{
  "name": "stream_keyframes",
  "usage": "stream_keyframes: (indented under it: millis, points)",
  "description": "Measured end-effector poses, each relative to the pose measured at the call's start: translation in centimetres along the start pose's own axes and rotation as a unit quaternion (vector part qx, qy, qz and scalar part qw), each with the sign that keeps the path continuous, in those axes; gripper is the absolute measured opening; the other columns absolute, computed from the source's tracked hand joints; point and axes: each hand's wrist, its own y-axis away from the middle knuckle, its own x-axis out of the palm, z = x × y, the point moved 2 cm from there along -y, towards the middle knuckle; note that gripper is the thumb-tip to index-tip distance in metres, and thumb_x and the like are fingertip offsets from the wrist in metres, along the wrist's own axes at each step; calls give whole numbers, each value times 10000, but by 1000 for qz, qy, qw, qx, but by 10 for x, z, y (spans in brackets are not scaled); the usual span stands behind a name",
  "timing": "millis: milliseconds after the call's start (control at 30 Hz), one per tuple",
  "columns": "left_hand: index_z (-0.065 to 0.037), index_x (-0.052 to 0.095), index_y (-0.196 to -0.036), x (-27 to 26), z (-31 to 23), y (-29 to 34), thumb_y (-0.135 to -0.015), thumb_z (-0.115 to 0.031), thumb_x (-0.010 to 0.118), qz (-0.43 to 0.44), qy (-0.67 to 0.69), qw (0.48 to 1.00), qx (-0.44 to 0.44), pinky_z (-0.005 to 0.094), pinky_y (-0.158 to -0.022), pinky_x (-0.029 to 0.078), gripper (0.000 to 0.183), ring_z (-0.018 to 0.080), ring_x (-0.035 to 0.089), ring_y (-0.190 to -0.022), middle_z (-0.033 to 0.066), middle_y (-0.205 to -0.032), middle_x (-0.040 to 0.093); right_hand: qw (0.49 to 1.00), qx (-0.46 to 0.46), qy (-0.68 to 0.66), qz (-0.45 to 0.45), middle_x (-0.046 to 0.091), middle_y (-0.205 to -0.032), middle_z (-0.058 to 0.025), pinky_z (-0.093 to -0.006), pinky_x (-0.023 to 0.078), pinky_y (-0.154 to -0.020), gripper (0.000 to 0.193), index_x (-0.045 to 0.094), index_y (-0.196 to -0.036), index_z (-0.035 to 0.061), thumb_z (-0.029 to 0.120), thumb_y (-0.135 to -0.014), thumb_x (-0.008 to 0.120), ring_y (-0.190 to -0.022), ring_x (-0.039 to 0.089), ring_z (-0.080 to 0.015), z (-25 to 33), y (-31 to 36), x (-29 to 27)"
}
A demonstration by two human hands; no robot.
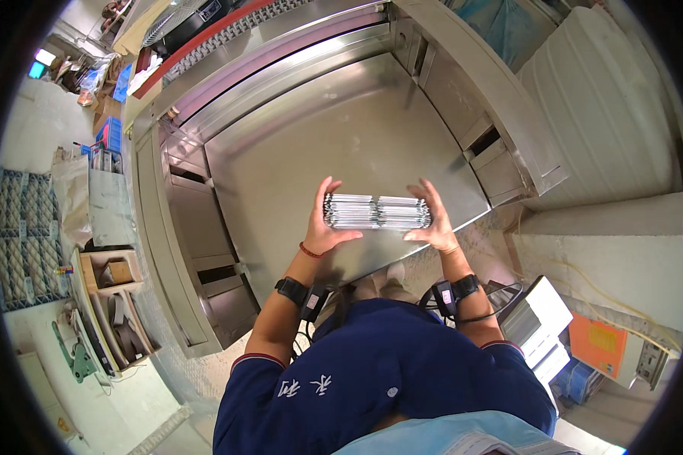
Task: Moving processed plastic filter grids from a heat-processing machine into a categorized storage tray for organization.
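A neat stack of thin, shiny metal strips [353,214] is held level over the near part of a sheet-metal work surface [311,129]. A narrow gap runs down the stack's middle, splitting it into two halves. My left hand [325,225] grips its left end, thumb along the near side and fingers at the far side. At the right end, my right hand [437,221] holds it the same way. What kind of part the strips are, I cannot make out.
Raised metal side walls [188,250] with slots border the surface. Left stand a wooden box [121,303], a green hand tool [80,356] and a blue bin [110,135]. On the right are a large white wrapped bulk [603,106] and an orange box [596,341]. Cables hang by both forearms.
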Motion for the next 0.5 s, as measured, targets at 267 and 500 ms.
stream_keyframes:
  millis: [267, 500]
  points:
    - [-53, 166, -1384, 9, 2, -12, -516, -236, 876, -20, -8, 1000, 7, 370, -1010, 316, 1136, 255, 359, -1234, 162, -1321, 362, 988, 5, -132, -74, 363, -1328, -245, -404, 291, -1020, 1123, 198, -1396, 22, 566, -583, 749, -1248, 354, -315, 5, -7, 9]
    - [-59, 221, -1353, 6, 5, -5, -540, -195, 868, -33, -42, 998, -30, 314, -789, 483, 1048, 191, 585, -888, 98, -1006, 568, 992, 30, -111, -49, 458, -1247, -194, -413, 335, -990, 1098, 262, -1368, 16, 554, -555, 769, -1170, 441, -304, 14, -8, 7]
